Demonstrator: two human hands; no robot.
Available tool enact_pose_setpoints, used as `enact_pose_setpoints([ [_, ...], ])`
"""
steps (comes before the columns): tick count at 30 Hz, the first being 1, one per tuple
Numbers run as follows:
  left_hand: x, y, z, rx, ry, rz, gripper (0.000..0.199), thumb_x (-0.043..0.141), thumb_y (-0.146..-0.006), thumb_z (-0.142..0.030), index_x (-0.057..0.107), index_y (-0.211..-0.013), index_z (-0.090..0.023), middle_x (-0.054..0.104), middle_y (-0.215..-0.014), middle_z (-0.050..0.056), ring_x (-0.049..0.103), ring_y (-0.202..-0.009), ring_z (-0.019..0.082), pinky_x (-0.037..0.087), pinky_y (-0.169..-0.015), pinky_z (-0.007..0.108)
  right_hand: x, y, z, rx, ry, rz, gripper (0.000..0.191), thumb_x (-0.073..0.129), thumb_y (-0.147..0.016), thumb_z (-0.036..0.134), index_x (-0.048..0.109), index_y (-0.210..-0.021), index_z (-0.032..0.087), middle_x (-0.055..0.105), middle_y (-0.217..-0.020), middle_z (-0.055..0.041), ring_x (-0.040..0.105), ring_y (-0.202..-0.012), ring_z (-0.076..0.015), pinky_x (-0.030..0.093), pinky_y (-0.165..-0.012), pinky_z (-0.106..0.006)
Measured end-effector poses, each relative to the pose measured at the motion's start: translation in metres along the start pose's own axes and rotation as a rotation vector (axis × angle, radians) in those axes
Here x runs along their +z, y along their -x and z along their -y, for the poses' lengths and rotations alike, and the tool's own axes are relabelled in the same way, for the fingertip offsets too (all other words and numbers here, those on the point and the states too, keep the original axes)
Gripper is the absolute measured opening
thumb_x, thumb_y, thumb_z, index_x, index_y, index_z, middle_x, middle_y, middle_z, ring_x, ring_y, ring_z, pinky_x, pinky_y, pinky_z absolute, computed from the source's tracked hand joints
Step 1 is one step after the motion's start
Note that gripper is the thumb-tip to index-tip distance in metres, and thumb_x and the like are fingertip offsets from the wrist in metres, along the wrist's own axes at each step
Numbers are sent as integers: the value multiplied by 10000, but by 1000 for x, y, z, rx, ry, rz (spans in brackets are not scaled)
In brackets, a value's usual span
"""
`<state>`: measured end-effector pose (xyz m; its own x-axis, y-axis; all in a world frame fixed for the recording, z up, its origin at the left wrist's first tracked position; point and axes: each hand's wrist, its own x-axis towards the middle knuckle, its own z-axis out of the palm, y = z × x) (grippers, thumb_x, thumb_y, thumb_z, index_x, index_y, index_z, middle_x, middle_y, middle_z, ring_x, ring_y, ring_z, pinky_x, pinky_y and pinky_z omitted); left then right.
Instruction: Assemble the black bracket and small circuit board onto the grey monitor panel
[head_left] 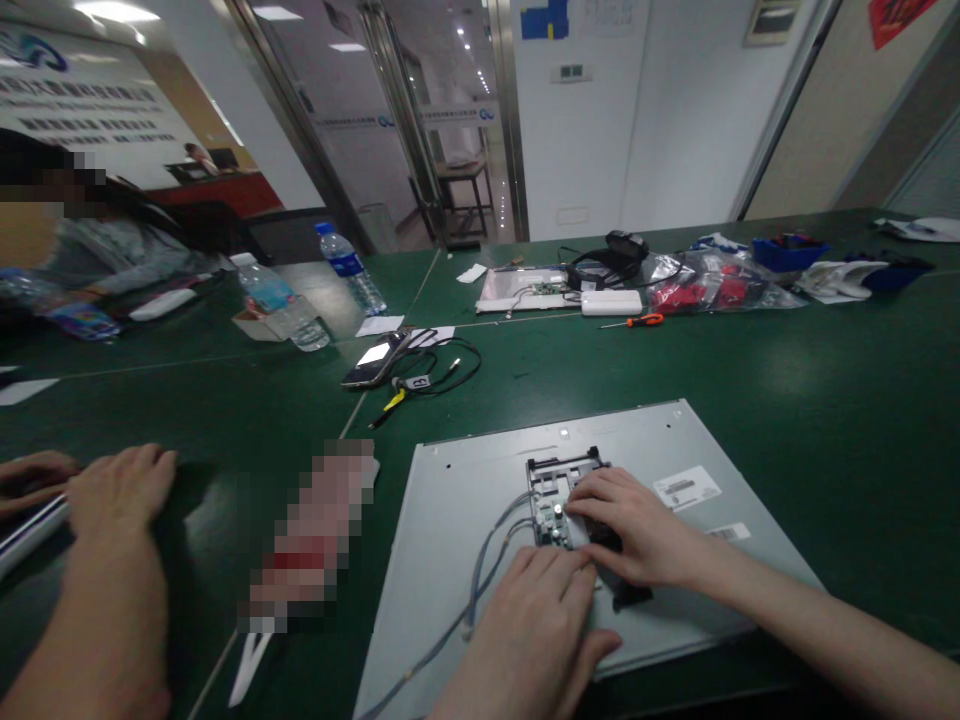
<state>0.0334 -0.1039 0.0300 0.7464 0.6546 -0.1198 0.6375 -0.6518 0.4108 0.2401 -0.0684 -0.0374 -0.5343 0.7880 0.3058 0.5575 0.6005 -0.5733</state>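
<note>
A flat grey metal panel (pixel 450 520) lies on the green table in front of me. Near its middle sits a green circuit board in a black frame (pixel 566 462), with grey cables (pixel 480 560) running from its left side toward the lower left. My left hand (pixel 532 620) is bent over the near edge of the board, fingers together and thumb out to the right. From the right, my right hand (pixel 637 530) has its fingers curled over the frame's right part, a dark piece showing under the palm. My fingertips hide much of the board.
A co-worker's hand (pixel 124 490) rests by a silver-edged object at left. A pixelated fan-like object (pixel 315 530) lies left of the panel. Further back are a phone (pixel 377 360), black cable (pixel 472 350), bottles (pixel 349 265), an orange screwdriver (pixel 645 320) and plastic bags (pixel 720 285).
</note>
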Motion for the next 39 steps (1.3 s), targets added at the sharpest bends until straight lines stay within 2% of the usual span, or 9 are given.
enact_pose_setpoints([
  [3, 0, -2, 7, -19, -34, -90, 280, 664, -932, -264, 631, -1201, -193, 658, -1243, 67, 598, -1168, 297, 482, -1045, 525, 0, 0, 1, 6, 3, 11, 381, 683, -830, 195, 619, -1205, 198, 643, -1176, -96, 552, -1122, -270, 458, -983, -460],
  [6, 5, -4, 15, 15, -60, -110, 299, 647, -951, -314, 620, -1228, -206, 641, -1292, 59, 561, -1252, 286, 422, -1117, 520, 0, -1, 1, 9, -3, 15, 378, 691, -828, 195, 619, -1198, 205, 644, -1171, -93, 554, -1115, -268, 459, -979, -459],
  [15, 10, -9, 19, 31, -80, -71, 327, 599, -982, -379, 609, -1261, -210, 637, -1326, 58, 524, -1316, 273, 332, -1186, 522, -1, 0, 0, 12, -3, 33, 400, 695, -830, 203, 610, -1222, 201, 635, -1188, -100, 550, -1126, -274, 462, -976, -455],
  [25, 11, -10, 21, 56, -87, -95, 249, 592, -987, -361, 662, -1177, -216, 645, -1293, 56, 519, -1317, 278, 345, -1175, 535, -8, 1, 2, 14, -19, 66, 431, 715, -811, 176, 609, -1227, 215, 633, -1202, -94, 560, -1117, -268, 467, -980, -449],
  [39, 8, -10, 18, 24, -70, -47, 294, 589, -989, -345, 624, -1248, -210, 603, -1360, 66, 484, -1352, 286, 328, -1190, 547, -17, 1, 1, 13, -40, 78, 393, 711, -841, 189, 620, -1223, 208, 624, -1233, -96, 552, -1149, -260, 457, -1017, -451],
])
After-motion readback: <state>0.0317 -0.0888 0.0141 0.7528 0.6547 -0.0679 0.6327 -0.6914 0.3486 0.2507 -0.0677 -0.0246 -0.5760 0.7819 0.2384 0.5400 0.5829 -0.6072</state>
